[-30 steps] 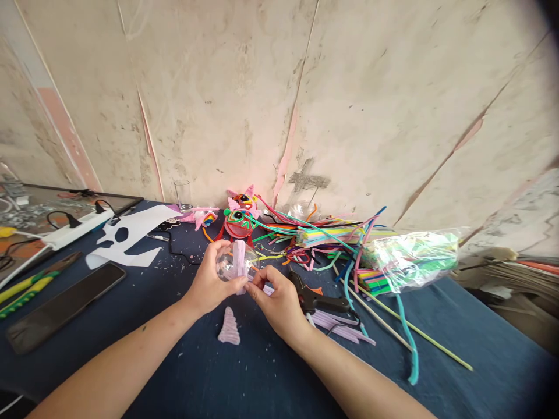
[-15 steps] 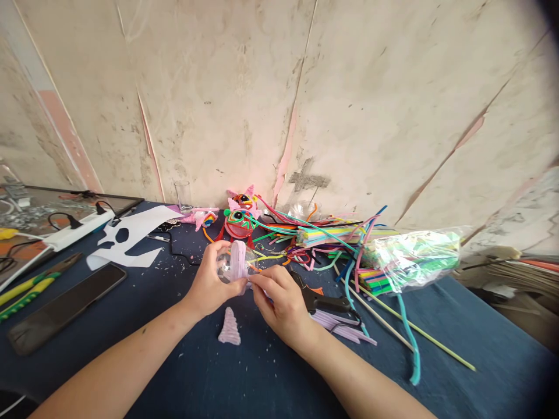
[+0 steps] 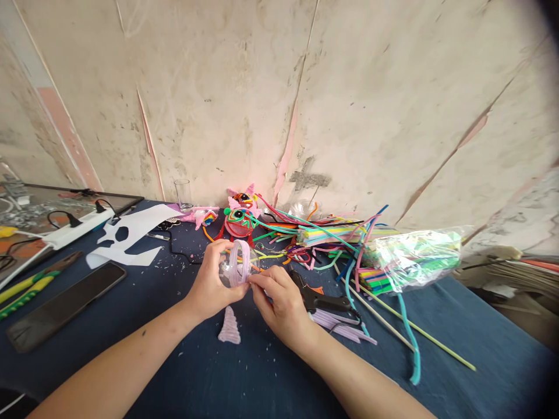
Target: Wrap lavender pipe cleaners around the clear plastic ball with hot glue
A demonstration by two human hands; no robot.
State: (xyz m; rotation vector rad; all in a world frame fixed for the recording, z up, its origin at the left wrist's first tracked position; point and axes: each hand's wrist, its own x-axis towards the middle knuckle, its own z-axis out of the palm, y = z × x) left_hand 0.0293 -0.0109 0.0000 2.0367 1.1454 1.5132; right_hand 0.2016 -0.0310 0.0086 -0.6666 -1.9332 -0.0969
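Observation:
A clear plastic ball (image 3: 225, 270) with lilac pipe cleaner (image 3: 240, 262) running over it in a band sits in my left hand (image 3: 212, 279). The fingers are curled over its left side and the thumb lies along the bottom. My right hand (image 3: 279, 299) is closed in a pinch at the ball's lower right, by the left thumb tip, on a lilac pipe cleaner mostly hidden by the fingers. Below the hands a ridged lilac triangle (image 3: 229, 326) lies on the dark blue cloth (image 3: 209, 378). Just right of my right hand is a black glue gun (image 3: 325, 301).
Pink-eared pipe-cleaner figures (image 3: 241, 218) stand behind the hands. To the right lie loose pipe cleaners and a plastic bag of them (image 3: 414, 256). On the left are cut white paper (image 3: 144, 238), a phone (image 3: 65, 305), pliers (image 3: 35, 285) and a power strip (image 3: 78, 230).
The ball has turned a little between my hands, so its lilac band now shows wider and slightly further right. Both hands keep nearly the same place.

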